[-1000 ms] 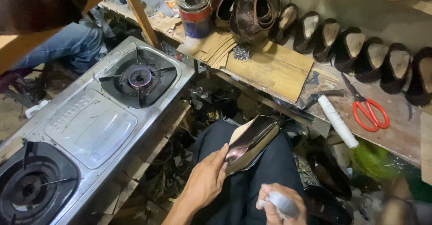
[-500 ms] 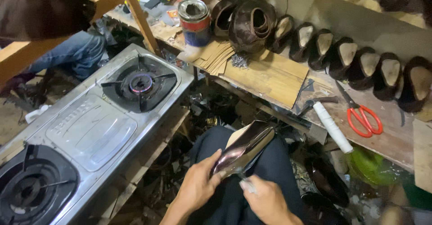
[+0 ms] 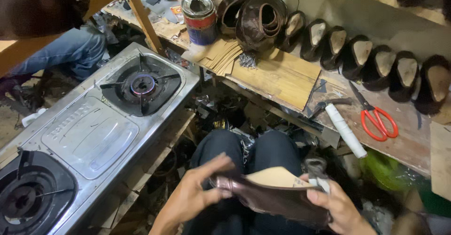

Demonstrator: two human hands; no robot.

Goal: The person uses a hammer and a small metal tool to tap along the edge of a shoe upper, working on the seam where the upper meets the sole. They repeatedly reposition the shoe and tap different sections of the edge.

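Over my lap I hold an unfinished brown leather shoe [image 3: 270, 198], sole side up, with a tan insole [image 3: 275, 177] showing on top. My left hand [image 3: 197, 192] grips the toe end at the left, fingers partly spread above it. My right hand [image 3: 336, 207] holds the heel end at the right and also clasps a small tool with a dark head [image 3: 317, 169] between its fingers. My dark trousers [image 3: 249, 150] lie underneath.
A two-burner steel gas stove [image 3: 89, 131] stands at the left, its far burner [image 3: 141, 84] lit. The wooden bench [image 3: 282, 77] ahead carries a glue can [image 3: 199, 11], piled brown uppers [image 3: 256, 14], a row of lasted shoes [image 3: 371, 61], red scissors [image 3: 378, 120] and a hammer [image 3: 343, 127]. Another person's jeans [image 3: 61, 51] show far left.
The shoe has turned from slanting upright to lying nearly flat across my lap, sole up. My right hand has come up from below to grip its heel end.
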